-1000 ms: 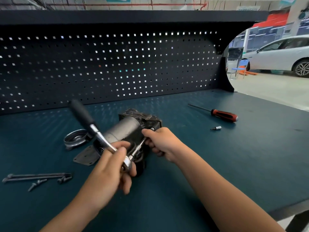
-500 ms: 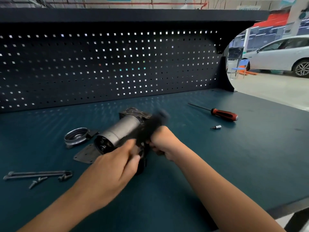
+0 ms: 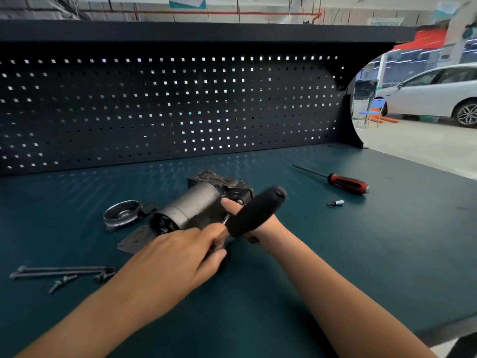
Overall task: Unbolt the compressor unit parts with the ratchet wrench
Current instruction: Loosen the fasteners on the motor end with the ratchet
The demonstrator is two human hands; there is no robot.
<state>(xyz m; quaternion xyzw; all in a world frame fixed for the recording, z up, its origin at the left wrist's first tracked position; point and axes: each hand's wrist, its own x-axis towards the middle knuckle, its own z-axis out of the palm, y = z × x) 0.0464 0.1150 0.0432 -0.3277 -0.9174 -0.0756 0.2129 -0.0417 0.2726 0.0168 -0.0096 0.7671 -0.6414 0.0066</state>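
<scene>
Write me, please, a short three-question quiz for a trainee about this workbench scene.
1. Which of the hands grips the ratchet wrench?
2. True or false: the loose bolts lie on the bench to the left of the compressor unit.
3. What lies nearest the red-handled screwdriver? A) a small bit B) a round cap C) a flat plate

Key: 1. The left hand, close to the wrench's head. 2. True. 3. A.
</scene>
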